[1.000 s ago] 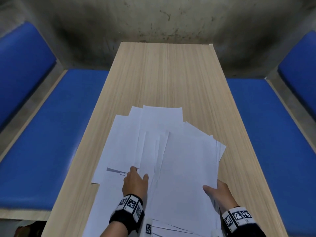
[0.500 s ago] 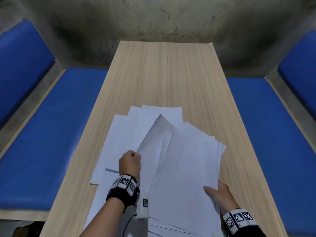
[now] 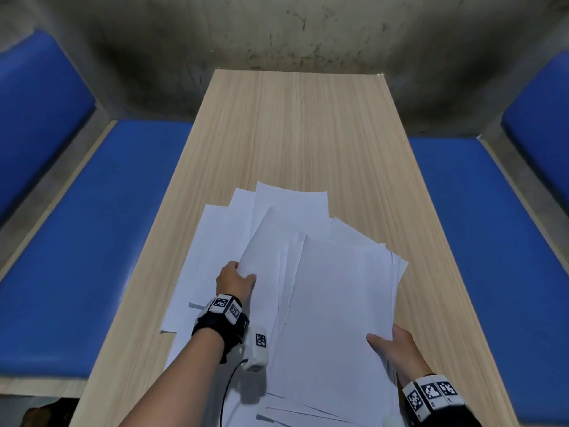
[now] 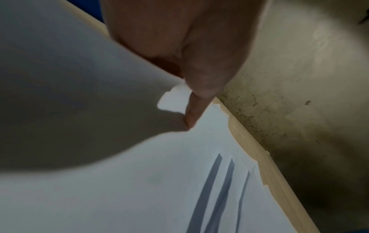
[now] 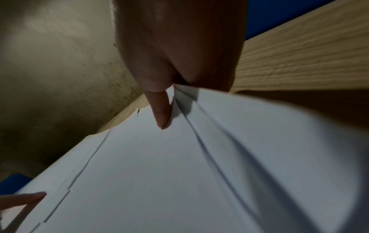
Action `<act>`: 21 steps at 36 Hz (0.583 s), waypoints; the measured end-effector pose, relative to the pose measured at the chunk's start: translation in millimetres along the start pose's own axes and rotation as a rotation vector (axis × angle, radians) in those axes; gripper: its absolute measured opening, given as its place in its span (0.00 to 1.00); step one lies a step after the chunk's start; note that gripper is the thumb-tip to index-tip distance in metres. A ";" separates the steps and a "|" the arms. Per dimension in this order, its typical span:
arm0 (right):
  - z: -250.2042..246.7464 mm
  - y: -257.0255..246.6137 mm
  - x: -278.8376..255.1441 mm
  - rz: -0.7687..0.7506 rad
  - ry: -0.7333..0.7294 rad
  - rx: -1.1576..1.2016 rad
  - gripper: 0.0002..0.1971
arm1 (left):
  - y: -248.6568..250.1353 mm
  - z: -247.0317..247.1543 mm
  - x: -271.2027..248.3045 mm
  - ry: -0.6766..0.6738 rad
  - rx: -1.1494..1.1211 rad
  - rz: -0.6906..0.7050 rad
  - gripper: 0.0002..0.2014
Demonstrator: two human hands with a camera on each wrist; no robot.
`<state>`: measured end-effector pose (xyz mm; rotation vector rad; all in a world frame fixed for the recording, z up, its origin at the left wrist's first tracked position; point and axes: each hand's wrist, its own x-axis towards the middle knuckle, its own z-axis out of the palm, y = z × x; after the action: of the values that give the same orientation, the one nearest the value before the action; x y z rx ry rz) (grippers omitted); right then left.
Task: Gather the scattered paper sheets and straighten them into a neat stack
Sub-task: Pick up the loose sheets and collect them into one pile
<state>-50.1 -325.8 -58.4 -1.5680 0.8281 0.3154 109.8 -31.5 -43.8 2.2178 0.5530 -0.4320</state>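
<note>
Several white paper sheets (image 3: 335,303) lie fanned and overlapping on the near half of a light wooden table (image 3: 301,127). My left hand (image 3: 235,280) pinches the left edge of one sheet (image 3: 268,238) and holds it lifted off the pile; in the left wrist view the thumb (image 4: 191,113) presses on that raised sheet (image 4: 66,94). My right hand (image 3: 389,345) grips the right edge of the gathered bundle, thumb on top. In the right wrist view the thumb (image 5: 161,113) lies on the top sheet (image 5: 169,173), fingers hidden beneath. More sheets (image 3: 221,241) lie flat at the left.
Blue padded benches run along both sides, the left bench (image 3: 92,241) and the right bench (image 3: 492,241). A stained grey wall (image 3: 277,35) stands behind the table's far end. The table's far half shows bare wood.
My left hand moved forward from the near papers, took hold of a sheet's left edge and lifted it. The right hand kept its hold on the bundle's right edge.
</note>
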 end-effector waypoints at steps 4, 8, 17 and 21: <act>0.8 0.0 -0.2 0.000 -0.002 0.010 0.14 | -9.3 0.7 1.0 0.089 0.100 -0.029 0.06; 0.4 2.0 2.8 0.001 -0.006 0.025 0.15 | -18.3 -2.2 -0.3 0.197 0.337 -0.093 0.14; -2.5 8.3 9.8 0.007 -0.001 -0.017 0.17 | -29.6 -25.4 15.2 0.272 0.368 -0.059 0.14; -2.0 7.3 10.1 0.005 -0.003 -0.029 0.16 | -26.1 -33.4 14.8 0.300 0.475 0.072 0.09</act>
<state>-48.4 -330.7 -69.9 -1.5919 0.8289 0.3343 112.9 13.3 -46.0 2.7766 0.5672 -0.2051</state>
